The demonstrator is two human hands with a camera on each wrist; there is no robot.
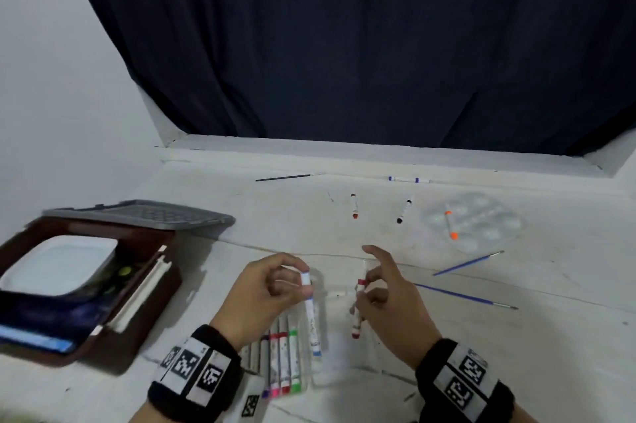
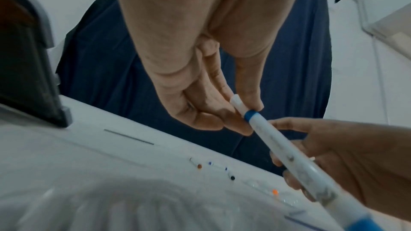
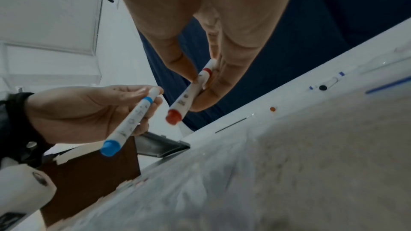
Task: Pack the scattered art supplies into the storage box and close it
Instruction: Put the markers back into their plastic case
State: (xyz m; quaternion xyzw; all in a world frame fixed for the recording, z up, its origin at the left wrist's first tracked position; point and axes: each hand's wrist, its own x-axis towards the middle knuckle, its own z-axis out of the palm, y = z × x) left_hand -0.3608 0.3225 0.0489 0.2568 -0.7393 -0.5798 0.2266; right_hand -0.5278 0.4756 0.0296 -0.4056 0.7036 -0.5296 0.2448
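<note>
- The left hand [image 1: 263, 288] pinches a blue marker [image 1: 311, 316] near its upper end, between thumb and fingertips. The grip is high on the marker, so the long lower part hangs free. I think it could swing or slip out before it goes down into the clear pouch [image 1: 292, 364] that lies at the near edge of the surface, just below the hands.
- The right hand [image 1: 385, 298] pinches a red marker [image 1: 358, 310] between the thumb and the middle fingers, while the index finger points out straight and touches nothing. The two markers are close beside each other, and they may knock together above the pouch opening.
- In the pouch a row of markers [image 1: 280, 360] lies already side by side. A new one pushed in crooked could jam there.
- The storage box [image 1: 86, 285] stands open at the left edge, its grey lid [image 1: 144, 214] behind it.
- Near the far edge more markers and a thin brush are scattered, and an orange marker [image 1: 450, 224] lies on the clear palette [image 1: 492, 219]. In my judgement much packing remains.
</note>
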